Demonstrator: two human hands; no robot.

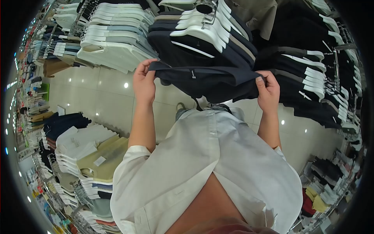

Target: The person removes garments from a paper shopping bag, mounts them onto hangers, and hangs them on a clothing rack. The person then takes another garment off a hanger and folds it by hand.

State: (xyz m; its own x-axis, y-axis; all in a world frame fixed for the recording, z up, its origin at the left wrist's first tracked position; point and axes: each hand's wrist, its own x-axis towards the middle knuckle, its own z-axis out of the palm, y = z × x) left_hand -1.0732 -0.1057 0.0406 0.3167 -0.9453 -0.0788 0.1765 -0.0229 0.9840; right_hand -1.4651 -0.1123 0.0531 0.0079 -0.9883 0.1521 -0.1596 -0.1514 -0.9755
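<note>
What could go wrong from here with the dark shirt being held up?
The left hand and right hand pinch the dark shirt near its two ends, so if either grip slips, that side could drop toward the tiled floor.
Pulling the hands further apart might stretch the fabric between them.
The shirt appears close to the hanging shirts on white hangers, so lifting it forward could snag or disturb them.

We hold a dark garment stretched between our left hand and right hand, near white hangers.
</note>
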